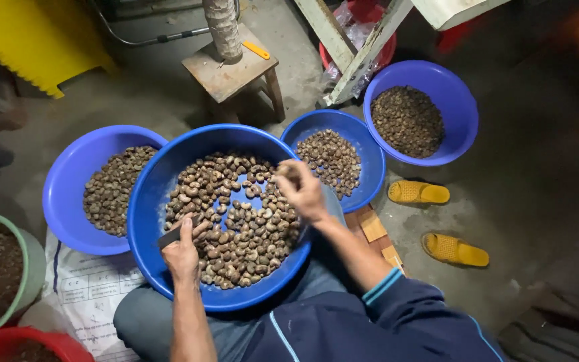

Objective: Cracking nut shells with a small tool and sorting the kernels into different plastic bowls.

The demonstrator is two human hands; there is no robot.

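Head view: white printed sack (pixel 92 295) (lower left) beside lap basin (pixel 152 201); hands sorting.

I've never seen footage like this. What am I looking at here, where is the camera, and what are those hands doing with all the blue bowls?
There is no machine: the single picture comes from a camera worn on a person's head, looking down at their own two bare hands. On the lap rests a big blue basin full of brown nuts. The left hand holds a small dark tool at the basin's edge; what kind of tool is hard to tell. The right hand pinches something small, probably a nut, above the pile. Three more blue bowls with nuts stand on the floor: one left, one middle, one far right. Nearby are a small wooden stool and yellow slippers.
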